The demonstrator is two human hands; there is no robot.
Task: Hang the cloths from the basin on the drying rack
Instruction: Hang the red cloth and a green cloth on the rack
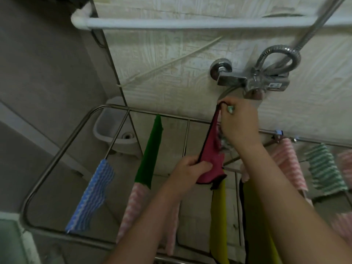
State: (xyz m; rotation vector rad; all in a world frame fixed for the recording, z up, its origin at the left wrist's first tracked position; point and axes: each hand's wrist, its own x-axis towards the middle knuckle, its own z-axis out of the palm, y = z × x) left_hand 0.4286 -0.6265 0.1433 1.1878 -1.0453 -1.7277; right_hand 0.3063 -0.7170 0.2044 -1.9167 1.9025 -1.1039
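**Magenta cloth (pixel 211 155) stretched between my 2 hands**

My right hand (pixel 238 122) pinches the cloth's top corner just under the tap (pixel 253 80). My left hand (pixel 188 168) curls its fingers round the lower edge. Between the 2 grips the cloth runs long and steep, top end away from me, above the drying rack (pixel 57 159). Both forearms reach upward. A green cloth (pixel 150 153) hangs left of it and a yellow cloth (pixel 219 216) below.

magenta cloth (pixel 211 149) w/ black trim, green cloth (pixel 150 151), blue-striped cloth (pixel 91 195)
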